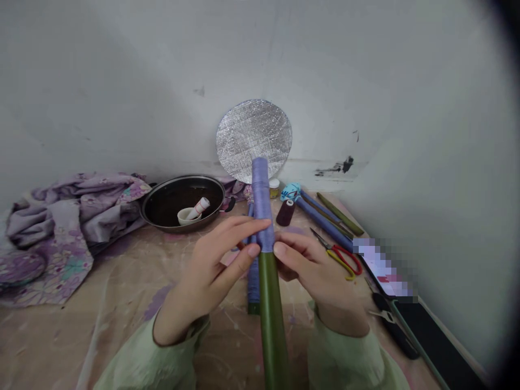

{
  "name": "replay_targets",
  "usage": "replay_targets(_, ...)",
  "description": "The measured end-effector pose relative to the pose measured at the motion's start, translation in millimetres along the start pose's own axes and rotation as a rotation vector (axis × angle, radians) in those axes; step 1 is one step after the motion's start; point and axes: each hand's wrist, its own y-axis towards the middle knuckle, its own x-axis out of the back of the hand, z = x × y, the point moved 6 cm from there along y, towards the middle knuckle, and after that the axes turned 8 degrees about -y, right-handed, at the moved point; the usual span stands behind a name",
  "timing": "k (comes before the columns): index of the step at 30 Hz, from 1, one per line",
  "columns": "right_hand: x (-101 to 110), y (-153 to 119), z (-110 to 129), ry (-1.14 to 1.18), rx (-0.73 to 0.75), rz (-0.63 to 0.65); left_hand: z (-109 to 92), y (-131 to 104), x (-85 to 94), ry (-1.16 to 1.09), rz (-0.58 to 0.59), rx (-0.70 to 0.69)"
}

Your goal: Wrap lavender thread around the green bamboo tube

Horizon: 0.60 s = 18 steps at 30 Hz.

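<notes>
A long green rod [269, 303], its upper part wound with purple thread [265, 216], points away from me, its near end out of frame. My left hand [221, 257] grips it from the left, index finger laid across the purple winding and thumb at its lower edge. From the right, my right hand [311, 265] pinches the same spot, thumb tip where purple meets green; its other fingers are curled and partly hidden. Beneath the rod lies a second purple-wound piece [254, 281] with a green end. A dark thread cone [285, 213] stands just beyond my right hand.
Red-and-yellow-handled scissors [345, 259] lie at right, near phones [385, 273] and a black-handled tool [394, 322]. More wound rods [325, 219] rest behind. At left are a dark pan [182, 181] holding a small bowl and floral cloth [73, 227]. A silver disc [254, 132] leans on the wall.
</notes>
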Motion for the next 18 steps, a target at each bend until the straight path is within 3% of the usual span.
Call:
replay_targets(12, -5, 2, 13, -0.184, 0.09, 0.014, 5, -2, 1.5, 0.065, -0.015, -0.05)
replay_targets(15, -4, 3, 15, -0.15, 0.119, -0.012, 11, -5, -0.5, -0.01, -0.037, 0.042)
replay_targets(18, 2, 6, 11, -0.13, 0.126, -0.131, 17, -9, -5.5, -0.124, -0.06, 0.146)
